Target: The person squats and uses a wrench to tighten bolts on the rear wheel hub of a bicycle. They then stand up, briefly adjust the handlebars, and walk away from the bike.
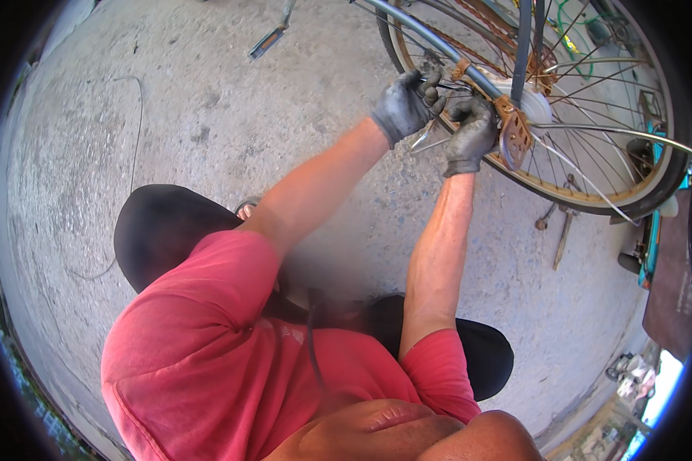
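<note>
Both gloved hands work at the bicycle wheel (592, 123) near the top edge. The left hand (407, 104) is closed around the grey frame tube (438, 42); the right hand (470, 134) clamps a rusty bracket (514, 132). Bare concrete floor (169, 100) lies open to the left; tools (561, 230) lie under the rim, spokes crowd the right.

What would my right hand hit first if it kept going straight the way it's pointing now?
Most likely the rusty bracket at the bicycle wheel hub: your gloved right hand points up and right, already close against it by the frame tube. Depth is hard to judge; the spokes lie just beyond.
</note>
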Motion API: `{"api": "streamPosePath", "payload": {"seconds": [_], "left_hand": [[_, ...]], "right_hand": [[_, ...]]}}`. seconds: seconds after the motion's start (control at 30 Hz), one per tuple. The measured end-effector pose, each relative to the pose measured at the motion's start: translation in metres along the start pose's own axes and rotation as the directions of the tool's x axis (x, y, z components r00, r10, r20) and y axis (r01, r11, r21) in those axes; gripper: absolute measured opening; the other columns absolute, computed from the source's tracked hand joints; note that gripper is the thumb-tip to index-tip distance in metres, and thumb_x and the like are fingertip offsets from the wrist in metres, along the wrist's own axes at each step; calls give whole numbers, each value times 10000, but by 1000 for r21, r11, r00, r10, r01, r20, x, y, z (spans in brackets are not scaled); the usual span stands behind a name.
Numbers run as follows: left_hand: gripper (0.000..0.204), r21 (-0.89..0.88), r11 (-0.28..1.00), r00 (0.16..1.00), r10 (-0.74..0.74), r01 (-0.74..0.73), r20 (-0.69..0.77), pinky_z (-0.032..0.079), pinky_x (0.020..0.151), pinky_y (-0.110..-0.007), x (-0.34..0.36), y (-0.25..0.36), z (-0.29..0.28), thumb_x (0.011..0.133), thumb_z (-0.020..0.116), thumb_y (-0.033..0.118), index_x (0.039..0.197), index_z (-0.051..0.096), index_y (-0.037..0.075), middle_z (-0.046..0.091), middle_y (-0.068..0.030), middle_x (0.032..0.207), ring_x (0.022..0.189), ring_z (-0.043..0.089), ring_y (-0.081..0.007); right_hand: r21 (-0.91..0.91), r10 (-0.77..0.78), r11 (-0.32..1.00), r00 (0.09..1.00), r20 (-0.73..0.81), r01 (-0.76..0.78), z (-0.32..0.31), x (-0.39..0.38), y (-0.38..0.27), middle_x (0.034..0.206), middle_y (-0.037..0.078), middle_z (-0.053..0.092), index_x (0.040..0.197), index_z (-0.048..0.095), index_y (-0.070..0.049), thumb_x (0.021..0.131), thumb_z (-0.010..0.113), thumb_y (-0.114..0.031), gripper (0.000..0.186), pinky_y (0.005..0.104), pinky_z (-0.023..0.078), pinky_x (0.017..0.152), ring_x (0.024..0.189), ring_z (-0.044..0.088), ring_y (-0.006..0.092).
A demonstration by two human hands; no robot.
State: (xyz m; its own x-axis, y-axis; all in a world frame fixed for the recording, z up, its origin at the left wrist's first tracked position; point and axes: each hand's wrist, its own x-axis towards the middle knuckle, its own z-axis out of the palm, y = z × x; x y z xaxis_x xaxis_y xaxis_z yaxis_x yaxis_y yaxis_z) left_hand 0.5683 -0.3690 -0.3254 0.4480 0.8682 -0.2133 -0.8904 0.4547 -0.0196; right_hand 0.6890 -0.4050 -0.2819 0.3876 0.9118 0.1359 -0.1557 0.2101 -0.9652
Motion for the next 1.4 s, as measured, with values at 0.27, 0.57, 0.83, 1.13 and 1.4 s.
{"api": "streamPosePath", "payload": {"seconds": [0.27, 0.57, 0.83, 1.13, 1.4], "left_hand": [[391, 118, 989, 995, 80, -86, 52, 559, 741, -393, 4, 2, 2, 1045, 329, 327, 1030, 594, 41, 690, -112, 781, 732, 670, -212], [297, 836, -406, 799, 321, -369, 509, 541, 780, -387, -47, -23, 98, 945, 564, 312, 1057, 681, 64, 715, -150, 922, 855, 695, -280], [237, 562, -676, 772, -16, -477, 636, 526, 737, -440, -27, -14, 109, 885, 594, 302, 960, 703, 104, 686, -138, 888, 829, 658, -350], [221, 530, -767, 888, -110, -361, 446, 518, 740, -472, -46, -6, 150, 890, 557, 269, 974, 684, 109, 676, -161, 871, 840, 658, -361], [228, 862, -319, 905, 29, -394, 424, 534, 640, -339, -27, 4, 122, 907, 591, 220, 1048, 697, 76, 692, -101, 814, 710, 681, -206]], "right_hand": [[-48, 22, 999, 1000, 15, -21, 0, 0, -1, 692, 80, 607, 685, 567, -23, 846, 487, -103, 197, 292, 440, 634, 620, 544, 168], [62, 94, 994, 996, 3, -94, -3, 4, 10, 1066, 54, 613, 1111, 587, -24, 987, 437, -209, 269, 313, 454, 892, 980, 576, 155], [133, 25, 991, 1000, -11, -24, -1, 0, 8, 1339, 89, 512, 1358, 450, -37, 1036, 414, -313, 426, 336, 395, 1042, 1226, 497, 186], [7, -15, 1000, 1000, 14, 15, -15, 1, 23, 1308, 55, 545, 1341, 481, -90, 1022, 438, -350, 414, 370, 439, 987, 1200, 521, 175], [34, 47, 998, 998, 45, -49, -5, 6, 13, 1059, 12, 607, 1199, 561, -89, 1012, 430, -286, 302, 275, 461, 769, 927, 581, 135]]}}
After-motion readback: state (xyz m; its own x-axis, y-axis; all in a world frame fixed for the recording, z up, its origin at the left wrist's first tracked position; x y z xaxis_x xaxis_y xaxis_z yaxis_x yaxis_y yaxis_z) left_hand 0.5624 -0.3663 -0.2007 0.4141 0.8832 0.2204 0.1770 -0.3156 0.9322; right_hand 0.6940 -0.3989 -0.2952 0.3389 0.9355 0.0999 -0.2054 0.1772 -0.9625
